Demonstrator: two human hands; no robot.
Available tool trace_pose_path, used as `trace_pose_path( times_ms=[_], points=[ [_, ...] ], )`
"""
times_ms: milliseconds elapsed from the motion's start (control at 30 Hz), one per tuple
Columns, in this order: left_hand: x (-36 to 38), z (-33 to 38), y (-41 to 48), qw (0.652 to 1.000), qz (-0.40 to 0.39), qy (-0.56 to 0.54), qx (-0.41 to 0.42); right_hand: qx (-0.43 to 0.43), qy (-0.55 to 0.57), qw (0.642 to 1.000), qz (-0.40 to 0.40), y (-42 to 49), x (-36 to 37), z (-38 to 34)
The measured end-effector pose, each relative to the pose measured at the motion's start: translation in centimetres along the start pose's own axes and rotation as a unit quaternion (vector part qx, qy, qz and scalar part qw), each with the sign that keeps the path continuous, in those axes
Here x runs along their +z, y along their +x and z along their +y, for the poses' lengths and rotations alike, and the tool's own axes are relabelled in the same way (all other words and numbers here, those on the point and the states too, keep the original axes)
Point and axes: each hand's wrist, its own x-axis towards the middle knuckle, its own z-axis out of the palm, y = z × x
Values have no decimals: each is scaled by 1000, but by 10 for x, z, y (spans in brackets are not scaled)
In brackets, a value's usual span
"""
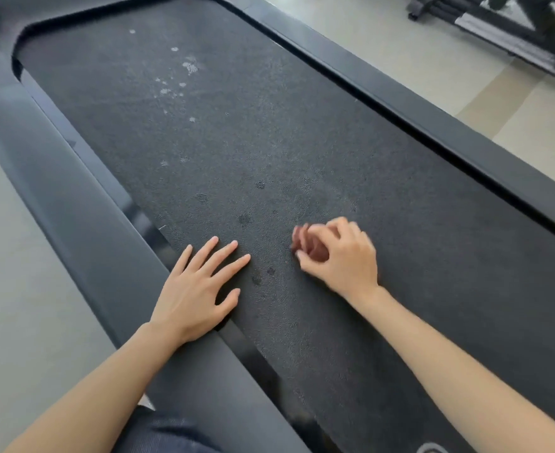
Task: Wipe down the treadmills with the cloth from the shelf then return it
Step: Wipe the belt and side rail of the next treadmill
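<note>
Running belt (269,142): dark and textured, with pale specks (189,67) farther up and small dark spots near the hands.
Side rail (73,207): smooth, dark, along the belt's left edge.
Room: pale floor (433,70); another machine's base (498,27) at upper right.
Left hand (197,289): flat, fingers spread on the belt's left edge, holding nothing.
Right hand (341,256): fingers curled round the cloth.
Cloth (305,243): reddish-brown, bunched, blurred, pressed on the belt mid-width.

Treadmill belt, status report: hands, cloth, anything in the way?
Left hand flat on treadmill belt, fingers spread. Right hand grips bunched reddish cloth against belt. Pale spots farther up belt; nothing blocking.
</note>
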Motion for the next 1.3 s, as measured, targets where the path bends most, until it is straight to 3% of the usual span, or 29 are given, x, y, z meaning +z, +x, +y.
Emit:
trace_pose_path(
  times_ms=[133, 333, 500, 700, 800, 900, 1167, 1300],
  points=[
    [0, 1, 0, 999, 33, -40, -2, 122, -33, 992, -14, 91, 22, 36],
    [3, 0, 2, 997, 46, -57, 5, 202, -60, 978, -7, 155, 47, 54],
    [-1, 3, 1, 997, 45, -57, -5, 120, -49, 991, -28, 114, 36, 12],
    [-3, -5, 3, 997, 24, -62, -34, 13, -7, 999, -33, 4, 13, -58],
    [-11, -26, 7, 997, 21, -20, -77, -28, 20, 999, -23, -47, 6, -79],
    [-7, -46, 1, 997, 6, 21, -69, -78, 30, 996, -17, -58, 7, -77],
    [-2, -50, 1, 997, 21, 13, -66, -22, 30, 999, 25, 24, 36, -67],
    [-2, -51, 1, 998, 26, 7, -65, 11, -2, 1000, -23, 84, 44, -68]
  ],
)
